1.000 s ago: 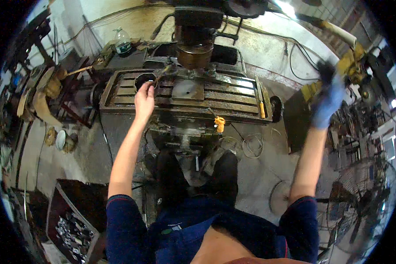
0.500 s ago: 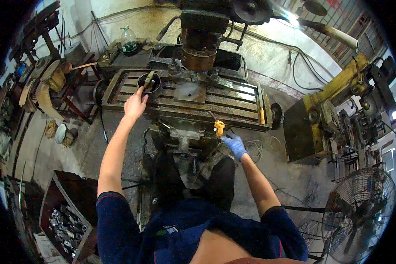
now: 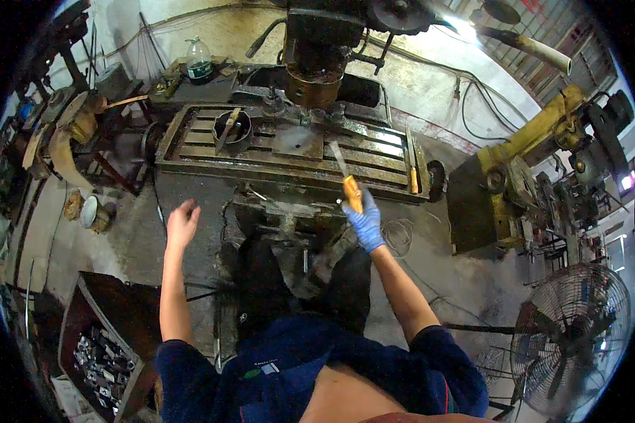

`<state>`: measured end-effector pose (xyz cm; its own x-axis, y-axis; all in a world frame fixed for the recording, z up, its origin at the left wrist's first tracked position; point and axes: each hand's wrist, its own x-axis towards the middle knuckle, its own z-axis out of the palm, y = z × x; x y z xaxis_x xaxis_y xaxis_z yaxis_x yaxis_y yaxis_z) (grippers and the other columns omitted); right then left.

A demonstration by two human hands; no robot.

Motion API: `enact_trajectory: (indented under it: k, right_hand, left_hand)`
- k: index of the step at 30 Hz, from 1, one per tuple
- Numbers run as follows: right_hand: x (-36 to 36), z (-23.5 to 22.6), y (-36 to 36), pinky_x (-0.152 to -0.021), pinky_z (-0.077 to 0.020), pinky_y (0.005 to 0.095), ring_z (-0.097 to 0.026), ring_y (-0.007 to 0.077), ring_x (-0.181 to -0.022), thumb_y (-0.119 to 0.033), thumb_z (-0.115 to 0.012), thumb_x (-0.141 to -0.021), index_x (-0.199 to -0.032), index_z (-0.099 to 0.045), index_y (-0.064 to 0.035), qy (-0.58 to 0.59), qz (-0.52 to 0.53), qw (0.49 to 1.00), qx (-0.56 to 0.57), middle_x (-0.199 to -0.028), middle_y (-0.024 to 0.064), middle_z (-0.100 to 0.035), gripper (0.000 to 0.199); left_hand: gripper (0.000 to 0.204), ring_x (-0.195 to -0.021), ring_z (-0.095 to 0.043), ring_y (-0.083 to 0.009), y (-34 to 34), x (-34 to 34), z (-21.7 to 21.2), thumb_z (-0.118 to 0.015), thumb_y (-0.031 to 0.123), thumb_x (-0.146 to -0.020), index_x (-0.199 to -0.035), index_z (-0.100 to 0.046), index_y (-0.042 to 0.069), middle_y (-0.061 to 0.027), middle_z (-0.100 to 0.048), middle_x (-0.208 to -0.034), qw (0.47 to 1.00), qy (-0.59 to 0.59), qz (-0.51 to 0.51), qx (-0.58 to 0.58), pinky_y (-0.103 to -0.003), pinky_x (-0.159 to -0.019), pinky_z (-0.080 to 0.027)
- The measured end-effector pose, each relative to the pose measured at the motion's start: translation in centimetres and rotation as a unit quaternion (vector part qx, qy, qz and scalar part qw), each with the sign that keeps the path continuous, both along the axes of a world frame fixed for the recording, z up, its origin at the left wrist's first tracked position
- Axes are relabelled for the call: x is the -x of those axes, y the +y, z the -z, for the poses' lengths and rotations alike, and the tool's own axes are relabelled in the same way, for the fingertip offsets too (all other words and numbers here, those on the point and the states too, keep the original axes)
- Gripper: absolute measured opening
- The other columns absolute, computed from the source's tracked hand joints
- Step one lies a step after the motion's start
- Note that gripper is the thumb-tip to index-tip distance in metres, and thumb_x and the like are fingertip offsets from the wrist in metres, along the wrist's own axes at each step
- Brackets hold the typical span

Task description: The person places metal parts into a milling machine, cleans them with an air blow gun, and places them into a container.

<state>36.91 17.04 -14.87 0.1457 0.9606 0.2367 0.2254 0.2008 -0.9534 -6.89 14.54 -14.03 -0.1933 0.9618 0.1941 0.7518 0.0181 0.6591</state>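
Observation:
In my blue-gloved right hand (image 3: pixel 365 224) is a yellow air blow gun (image 3: pixel 353 193), its slim pale front pointing up and away over the machine table's near edge. My bare left hand (image 3: pixel 182 224) hangs in the air left of the machine, loosely open and slightly blurred, with nothing visible in it. Beyond it, a dark round pot (image 3: pixel 243 134) stands on the slotted milling machine table (image 3: pixel 212 161), a flat brush (image 3: pixel 227 130) lying across it. A flat square metal plate (image 3: pixel 289 146) rests mid-table, beneath the machine's spindle head (image 3: pixel 315 84).
Another yellow-handled tool (image 3: pixel 413 180) lies at the table's right end. A bin of metal parts (image 3: pixel 102 366) stands lower left, a large fan (image 3: pixel 571 338) lower right. Thin hose coils (image 3: pixel 400 240) lie on the floor. A yellow-and-dark machine (image 3: pixel 476 201) stands at the right.
My left hand has left the brush in the pot and drawn back toward me. My right hand has raised the blow gun slightly and turned it toward the table.

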Motion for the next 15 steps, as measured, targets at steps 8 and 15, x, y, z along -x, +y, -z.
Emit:
enact_trajectory:
  k: [8, 15]
  right_hand:
    - [1.1, -12.5, 2.3, -0.075, -0.0458, 0.0408, -0.058, 0.0381, -0.084, -0.051, -0.059, -0.071, -0.094, -0.058, 0.0004, -0.548, -0.075, 0.824, 0.126, -0.088, 0.022, -0.061, 0.056]
    - [5.5, -12.2, 9.8, -0.073, -0.0483, 0.0408, -0.062, 0.0331, -0.082, -0.047, -0.056, -0.071, -0.084, -0.065, -0.0035, -0.615, -0.03, 0.77, 0.166, -0.087, 0.018, -0.064, 0.047]
  left_hand:
    - [0.03, -0.074, -0.06, -0.0329, -4.0, -1.4, 4.0, -0.059, 0.018, -0.077, -0.103, -0.06, 0.004, -0.0195, -0.062, -0.078, 0.996, -0.04, 0.013, 0.075, -0.039, -0.068, -0.046]
    - [0.029, -0.083, -0.058, -0.0363, -1.7, -6.0, -0.2, -0.058, 0.021, -0.078, -0.102, -0.06, 0.005, -0.0197, -0.062, -0.084, 0.994, 0.034, 0.096, 0.047, -0.044, -0.072, -0.046]
